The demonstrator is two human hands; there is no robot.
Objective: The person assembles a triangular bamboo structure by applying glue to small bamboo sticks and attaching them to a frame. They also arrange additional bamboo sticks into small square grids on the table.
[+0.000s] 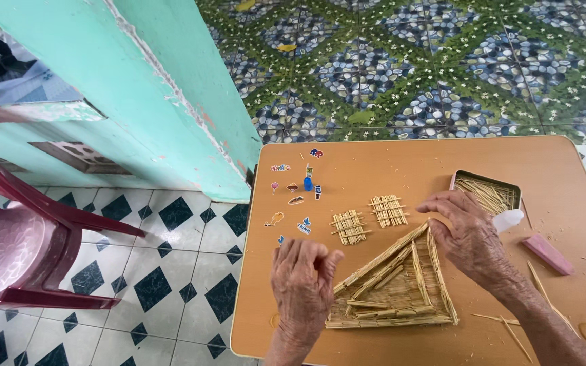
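Evidently mid-assembly: triangular stick frame [395, 288] flat on the tabletop [564, 169], left hand [303, 278] curled shut at its left corner, holding nothing visible. Right hand [469, 234] clamped on a small white glue bottle [508, 219] over the apex; probably calling for careful, steady gluing.

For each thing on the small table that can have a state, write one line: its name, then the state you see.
Metal tin: open, holding thin sticks.
Triangular stick frame: lying flat, partly built.
Two small stick panels: flat, apart from the frame.
White bottle: on its side, behind the right hand.
Left hand: fingers curled at the frame's left edge.
Pink block: lying flat, untouched.
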